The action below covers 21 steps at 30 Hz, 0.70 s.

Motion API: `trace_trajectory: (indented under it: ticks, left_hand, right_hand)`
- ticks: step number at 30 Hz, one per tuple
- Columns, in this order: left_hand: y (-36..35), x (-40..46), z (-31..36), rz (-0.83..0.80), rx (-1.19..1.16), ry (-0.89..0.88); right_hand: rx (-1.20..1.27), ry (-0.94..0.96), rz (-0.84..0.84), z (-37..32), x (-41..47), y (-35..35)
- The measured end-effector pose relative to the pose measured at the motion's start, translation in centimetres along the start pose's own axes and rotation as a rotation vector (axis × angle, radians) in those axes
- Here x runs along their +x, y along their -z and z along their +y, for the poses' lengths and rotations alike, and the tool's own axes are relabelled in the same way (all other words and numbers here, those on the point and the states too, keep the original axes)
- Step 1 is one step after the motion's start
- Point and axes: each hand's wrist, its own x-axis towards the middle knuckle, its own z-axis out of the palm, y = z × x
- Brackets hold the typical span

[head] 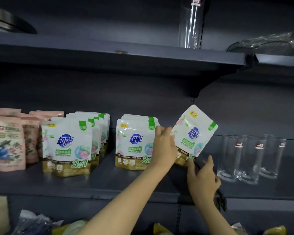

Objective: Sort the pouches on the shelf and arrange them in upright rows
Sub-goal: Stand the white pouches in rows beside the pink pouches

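- Shelf (109, 184): dark metal, middle tier; carries all stock listed below.
- Pink pouches (7, 141): far left, upright, several deep.
- White pouch row, left (66, 146): upright, stacked front to back, just beside the pink lot.
- White pouch row, centre (134, 143): upright, short row; a gap separates it from the left row.
- Loose white pouch (193, 133): off the shelf, tilted to the right, between the centre row and the glasses.
- Left hand (165, 146): fingers curled on the loose pouch's left edge, holding it.
- Right hand (202, 177): fingers pinching the pouch's lower corner.
- Drinking glasses (248, 160): clear, standing near the right hand.
- Risk: the left wrist sits against the centre row's front pouch; a nudge could topple the row backwards.
- Risk: set down while tilted, the soft pouch would likely slump rather than stand.
- Risk: a rightward swing could strike the glasses.
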Motion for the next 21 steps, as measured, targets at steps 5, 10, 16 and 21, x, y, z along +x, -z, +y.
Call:
trace_trajectory:
  ticks: [5,10,16,21]
  left_hand:
    - [2.5,-0.5,-3.1,0.096,-0.133,0.075]
    - [5.2,-1.7,-5.7,0.188,-0.15,0.162]
    - [7.4,-4.1,-8.0,0.182,-0.054,0.236]
    - [8.0,-5.4,-9.5,0.115,-0.051,0.331]
  right_hand:
    - [0.533,-0.087,-0.252,-2.5,0.5,-1.0]
    - [0.492,0.047,-0.307,-3.7,-0.5,-1.9]
    - [0.388,0.16,-0.352,-5.7,-2.2,-2.5]
    - [0.297,0.18,-0.39,-5.6,-3.5,-4.0]
